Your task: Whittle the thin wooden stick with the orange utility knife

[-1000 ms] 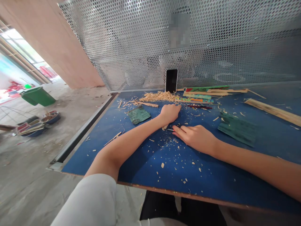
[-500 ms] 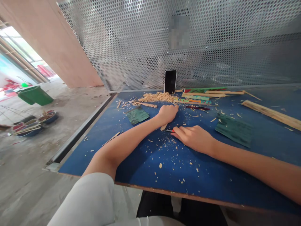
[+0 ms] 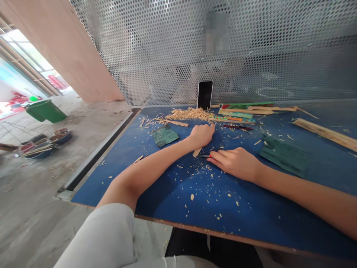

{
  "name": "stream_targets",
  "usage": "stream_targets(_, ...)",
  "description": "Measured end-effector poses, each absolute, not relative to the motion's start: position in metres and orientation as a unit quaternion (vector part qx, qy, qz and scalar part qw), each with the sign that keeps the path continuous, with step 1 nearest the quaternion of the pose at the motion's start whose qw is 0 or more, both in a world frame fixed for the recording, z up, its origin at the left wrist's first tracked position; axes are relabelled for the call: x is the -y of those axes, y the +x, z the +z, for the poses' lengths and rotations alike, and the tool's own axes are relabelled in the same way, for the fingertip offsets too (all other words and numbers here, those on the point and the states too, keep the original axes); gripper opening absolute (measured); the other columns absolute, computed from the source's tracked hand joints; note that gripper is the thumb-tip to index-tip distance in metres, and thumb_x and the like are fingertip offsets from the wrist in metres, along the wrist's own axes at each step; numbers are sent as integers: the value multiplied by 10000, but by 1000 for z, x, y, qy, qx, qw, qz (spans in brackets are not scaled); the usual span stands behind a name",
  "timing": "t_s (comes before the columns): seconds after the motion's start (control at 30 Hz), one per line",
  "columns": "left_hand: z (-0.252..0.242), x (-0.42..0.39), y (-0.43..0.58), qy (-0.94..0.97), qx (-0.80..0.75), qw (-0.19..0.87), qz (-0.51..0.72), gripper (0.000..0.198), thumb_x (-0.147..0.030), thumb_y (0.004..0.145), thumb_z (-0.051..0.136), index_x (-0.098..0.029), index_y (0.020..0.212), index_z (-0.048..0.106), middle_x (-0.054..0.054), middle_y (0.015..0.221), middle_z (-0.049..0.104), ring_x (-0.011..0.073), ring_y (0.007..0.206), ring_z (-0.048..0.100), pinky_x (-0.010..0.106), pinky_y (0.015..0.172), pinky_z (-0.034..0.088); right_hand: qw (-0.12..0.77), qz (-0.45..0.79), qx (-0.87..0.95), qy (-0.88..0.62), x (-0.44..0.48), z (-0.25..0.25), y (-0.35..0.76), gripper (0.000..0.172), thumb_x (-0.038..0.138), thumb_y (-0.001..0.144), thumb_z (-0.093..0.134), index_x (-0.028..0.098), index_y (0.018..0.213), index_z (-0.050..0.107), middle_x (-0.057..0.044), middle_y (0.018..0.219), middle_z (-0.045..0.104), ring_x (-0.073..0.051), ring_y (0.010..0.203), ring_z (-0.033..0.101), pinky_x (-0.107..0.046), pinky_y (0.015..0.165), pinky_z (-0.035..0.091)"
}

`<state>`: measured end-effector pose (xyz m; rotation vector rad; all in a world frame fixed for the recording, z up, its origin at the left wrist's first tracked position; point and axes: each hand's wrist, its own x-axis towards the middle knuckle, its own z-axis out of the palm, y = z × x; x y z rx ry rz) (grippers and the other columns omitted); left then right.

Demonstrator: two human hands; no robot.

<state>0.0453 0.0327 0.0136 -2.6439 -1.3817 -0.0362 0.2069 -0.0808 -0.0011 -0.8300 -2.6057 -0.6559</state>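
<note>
My left hand is closed over a narrow strip of wood, pressing it to the blue tabletop; the strip's near end shows below the palm. My right hand grips a small knife with a bit of red at its handle. The thin dark blade points left and lies at the strip's near end, touching or very close to it. Most of the knife handle is hidden inside the fingers. Small wood chips are scattered on the tabletop below both hands.
A pile of shavings lies before an upright phone. Sandpaper sheets lie left and right. Wood strips and a longer board are at the right. Perforated metal mesh stands behind the blue table.
The view has shifted slightly, so the scene sits a little further right. Both hands keep their holds, and the knife blade remains at the strip's near end.
</note>
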Motion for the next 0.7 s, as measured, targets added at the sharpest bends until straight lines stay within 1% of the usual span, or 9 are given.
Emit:
stream_targets(0.2,14,-32,45,-881,468,67,-12,408,-122,1025,444,-81,1418,543,196,1066,763,325,1033,773,388,823,584,166,-239,913,-286,80,-5,208,335,346,1139,450,180,960,680,2,707,648,-141,619,620,-343,556,218)
stream_targets(0.47,12,-33,46,-877,478,48,-19,423,-126,1030,440,-94,1445,519,189,1094,762,297,1049,768,373,856,575,139,-236,913,-304,86,0,201,367,336,1150,394,169,986,676,-18,706,648,-145,600,607,-352,548,185)
stream_targets(0.7,12,-32,47,-877,478,51,-25,411,-151,1054,442,-116,1458,503,167,1081,767,275,1033,773,343,847,572,99,-242,910,-321,96,5,193,344,335,1154,382,164,1007,642,-13,696,644,-168,547,610,-363,544,167)
